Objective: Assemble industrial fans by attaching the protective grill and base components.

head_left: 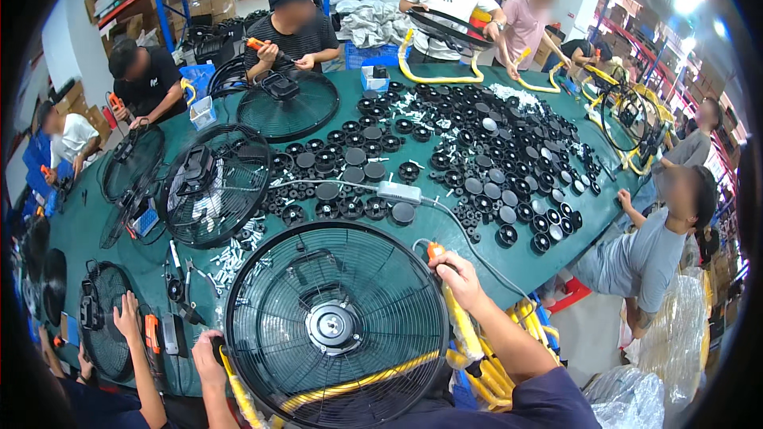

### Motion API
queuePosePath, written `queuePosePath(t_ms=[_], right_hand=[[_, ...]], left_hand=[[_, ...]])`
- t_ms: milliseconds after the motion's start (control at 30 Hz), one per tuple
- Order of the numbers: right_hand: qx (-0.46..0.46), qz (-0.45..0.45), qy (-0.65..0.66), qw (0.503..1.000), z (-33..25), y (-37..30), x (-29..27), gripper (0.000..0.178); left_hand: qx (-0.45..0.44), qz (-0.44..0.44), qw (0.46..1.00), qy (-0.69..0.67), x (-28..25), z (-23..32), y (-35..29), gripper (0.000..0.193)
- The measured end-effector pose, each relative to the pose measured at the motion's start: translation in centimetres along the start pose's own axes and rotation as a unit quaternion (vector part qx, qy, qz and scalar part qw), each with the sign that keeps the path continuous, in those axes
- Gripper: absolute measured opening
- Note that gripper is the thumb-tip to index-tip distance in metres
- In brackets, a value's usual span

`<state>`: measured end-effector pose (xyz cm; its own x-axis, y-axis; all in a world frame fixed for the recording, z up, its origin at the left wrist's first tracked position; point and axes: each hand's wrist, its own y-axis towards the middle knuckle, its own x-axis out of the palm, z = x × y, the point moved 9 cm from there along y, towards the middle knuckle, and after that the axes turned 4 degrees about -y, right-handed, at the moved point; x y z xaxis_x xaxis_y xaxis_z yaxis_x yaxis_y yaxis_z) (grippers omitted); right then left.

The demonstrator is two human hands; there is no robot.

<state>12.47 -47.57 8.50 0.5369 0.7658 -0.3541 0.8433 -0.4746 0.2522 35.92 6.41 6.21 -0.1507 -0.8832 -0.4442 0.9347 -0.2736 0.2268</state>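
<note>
A round black fan (pixel 334 324) with a wire grille and a silver motor hub stands upright in front of me. Its yellow tube stand (pixel 362 381) shows through the grille, with plastic film wrapped round its arms. At the fan's left rim my left hand (pixel 208 357) is closed round a dark part like a knob, mostly hidden by the fingers. My right hand (pixel 462 282) is closed at the right rim on an orange-ended tool (pixel 435 249), seemingly an electric screwdriver with a cord; its working end is hidden.
Black round caps and knobs (pixel 493 167) cover the green table (pixel 381 250). White bolts (pixel 238 262), pliers (pixel 189 280) and a white adapter (pixel 399 192) with cables lie nearby. A neighbour's hand (pixel 127 319) is at the left, beside another fan (pixel 107 334). Yellow tubes (pixel 493 377) stand at my right.
</note>
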Motion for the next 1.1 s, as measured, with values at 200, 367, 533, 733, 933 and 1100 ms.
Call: queuePosePath(t_ms=[200, 367, 533, 733, 933, 1100], right_hand=[[0.002, -0.029, -0.032, 0.999, 1.4, -0.1, 0.0, 0.024], [0.009, -0.011, -0.013, 1.000, 0.8, -0.1, 0.2, 0.026], [0.025, -0.016, 0.011, 0.999, 0.1, 0.5, -0.3, 0.026], [0.040, -0.032, -0.062, 0.997, 1.6, 0.5, 1.1, 0.022], [-0.003, 0.009, -0.035, 0.999, 0.5, -0.4, -0.4, 0.029], [-0.001, -0.023, -0.058, 0.998, 2.8, 0.5, -1.5, 0.030]], left_hand=[[-0.158, -0.092, 0.983, 0.015, -0.3, 1.2, 3.5, 0.036], [0.140, -0.001, 0.970, 0.198, -0.1, 1.4, 0.8, 0.051], [0.017, -0.104, 0.994, -0.014, 0.6, 1.7, 1.5, 0.040], [-0.351, -0.150, 0.917, 0.114, 0.4, -0.2, 1.7, 0.052], [0.018, 0.001, 0.999, 0.047, -0.1, 0.0, -0.3, 0.043], [-0.060, -0.039, 0.990, -0.119, 0.7, -0.2, 2.6, 0.037]])
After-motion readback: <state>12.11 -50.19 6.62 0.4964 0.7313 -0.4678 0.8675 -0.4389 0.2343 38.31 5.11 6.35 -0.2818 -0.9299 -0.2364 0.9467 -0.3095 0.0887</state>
